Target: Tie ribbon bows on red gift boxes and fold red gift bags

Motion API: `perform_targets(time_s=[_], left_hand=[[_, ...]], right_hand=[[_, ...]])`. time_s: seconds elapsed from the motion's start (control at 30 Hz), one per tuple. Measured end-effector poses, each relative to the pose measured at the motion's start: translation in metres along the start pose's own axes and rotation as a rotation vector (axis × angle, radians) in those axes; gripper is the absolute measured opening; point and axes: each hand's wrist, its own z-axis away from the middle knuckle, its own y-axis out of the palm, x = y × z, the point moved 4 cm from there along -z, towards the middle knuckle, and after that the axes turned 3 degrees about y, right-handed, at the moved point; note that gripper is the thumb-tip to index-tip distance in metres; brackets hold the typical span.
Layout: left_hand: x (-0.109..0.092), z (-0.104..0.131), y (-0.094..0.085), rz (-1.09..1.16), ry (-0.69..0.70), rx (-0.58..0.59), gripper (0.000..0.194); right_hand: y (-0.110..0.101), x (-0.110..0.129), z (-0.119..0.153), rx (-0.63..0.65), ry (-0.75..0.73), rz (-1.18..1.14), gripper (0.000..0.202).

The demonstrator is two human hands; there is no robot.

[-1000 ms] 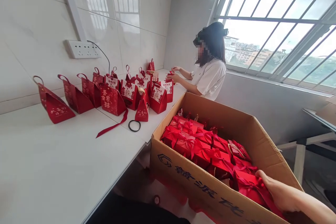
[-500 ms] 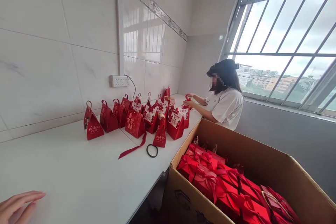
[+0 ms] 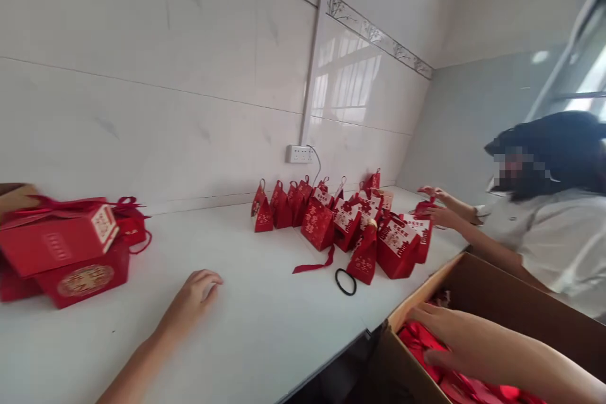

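My left hand [image 3: 196,290] is just above or on the white table [image 3: 246,341]; its thumb and fingers are apart and nothing is between them. At the right, my right hand [image 3: 442,331] reaches over the near side of a cardboard carton [image 3: 396,319], fingers spread, thumb apart. Beneath it lie red ribbon-tied gift boxes [image 3: 416,342], partly hidden by the hand and forearm; whether the fingertips touch one, I cannot tell. Several small red gift boxes with loop handles [image 3: 318,224] stand grouped near the wall.
Larger red boxes with ribbons [image 3: 89,255] are piled at the table's left. A black ring-shaped band [image 3: 345,282] and a red ribbon [image 3: 315,265] lie before the small boxes. Across the carton, a co-worker in a white shirt [image 3: 558,252] handles something red. A socket strip [image 3: 300,153] is on the wall.
The view has swung left, bringing the larger red boxes into sight. My right hand has come in over the carton. My left hand is further into the picture.
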Motion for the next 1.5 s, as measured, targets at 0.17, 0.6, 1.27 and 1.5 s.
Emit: perform_targets(time_s=[0.17,0.6,1.27,1.5], left_hand=[[-0.014,0.006,0.002,-0.087,-0.014,-0.017,0.021],[0.017,0.023,-0.070,-0.371,-0.247,-0.836,0.053],[0.031,-0.018,-0.173,-0.386,-0.784,-1.144,0.106],[-0.024,-0.017,-0.078,-0.219,-0.251,-0.870,0.092]], right_hand=[[-0.009,0.129,-0.068,0.244,-0.368,0.114,0.052],[0.079,0.311,-0.204,-0.176,-0.772,-0.590,0.028],[0.098,0.303,-0.210,-0.064,-0.801,-0.776,0.017],[0.080,0.292,-0.227,0.085,-0.590,-1.256,0.034]])
